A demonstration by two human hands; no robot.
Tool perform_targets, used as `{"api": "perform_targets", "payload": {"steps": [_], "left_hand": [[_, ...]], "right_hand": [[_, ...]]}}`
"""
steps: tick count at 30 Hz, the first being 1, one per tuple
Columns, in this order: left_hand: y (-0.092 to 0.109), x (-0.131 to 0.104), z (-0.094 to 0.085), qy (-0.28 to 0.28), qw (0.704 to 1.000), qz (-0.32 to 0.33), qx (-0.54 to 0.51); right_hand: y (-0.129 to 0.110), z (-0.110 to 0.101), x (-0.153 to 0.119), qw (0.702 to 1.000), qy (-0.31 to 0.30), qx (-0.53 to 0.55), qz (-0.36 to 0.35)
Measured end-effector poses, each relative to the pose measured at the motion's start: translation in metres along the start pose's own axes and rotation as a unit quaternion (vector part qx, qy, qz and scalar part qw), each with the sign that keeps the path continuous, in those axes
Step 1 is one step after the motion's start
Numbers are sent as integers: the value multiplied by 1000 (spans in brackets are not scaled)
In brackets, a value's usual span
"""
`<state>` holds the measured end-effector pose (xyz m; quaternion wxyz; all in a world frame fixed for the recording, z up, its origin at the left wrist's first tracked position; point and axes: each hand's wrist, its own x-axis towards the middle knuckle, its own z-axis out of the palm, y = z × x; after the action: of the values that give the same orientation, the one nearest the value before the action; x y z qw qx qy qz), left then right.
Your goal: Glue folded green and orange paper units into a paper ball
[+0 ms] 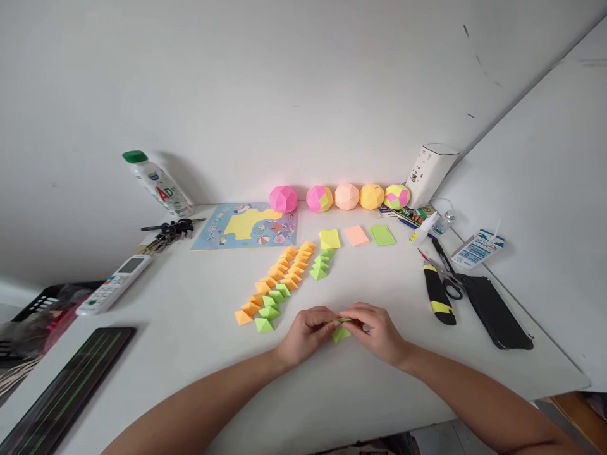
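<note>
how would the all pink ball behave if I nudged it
The pink ball looks like folded paper, so it's probably light and easily dented. Its rounded shape may roll, though the flat facets could stop it.

Your green slip (342, 320) looks like thin, matt paper, and so do the orange pieces (276, 272), creased crisply. The faceted balls (346, 197) at the wall look like matt paper too. You have a smooth white desk (199, 297) with a dull sheen, a bottle (159, 188) of smooth plastic, scissors (443, 275) with shiny metal blades, and a dark panel (71, 387) with a glossy face.
</note>
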<state>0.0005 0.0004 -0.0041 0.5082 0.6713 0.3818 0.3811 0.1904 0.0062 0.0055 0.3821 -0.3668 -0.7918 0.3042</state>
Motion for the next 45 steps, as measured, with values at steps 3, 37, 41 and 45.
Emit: {"api": "perform_targets", "payload": {"steps": [3,37,41,45], "left_hand": [[1,0,-1,-8,1000,1,-26],[1,-2,1,-18,992,-79,-101],[-1,-2,2,-24,992,-93,-86],[1,-2,1,-27,993,-97,-56]], "right_hand": [[-2,-2,1,998,-7,22,60],[-7,-2,3,968,-30,160,191],[-6,-3,3,971,-30,153,178],[-6,-2,3,978,-31,136,156]]}}
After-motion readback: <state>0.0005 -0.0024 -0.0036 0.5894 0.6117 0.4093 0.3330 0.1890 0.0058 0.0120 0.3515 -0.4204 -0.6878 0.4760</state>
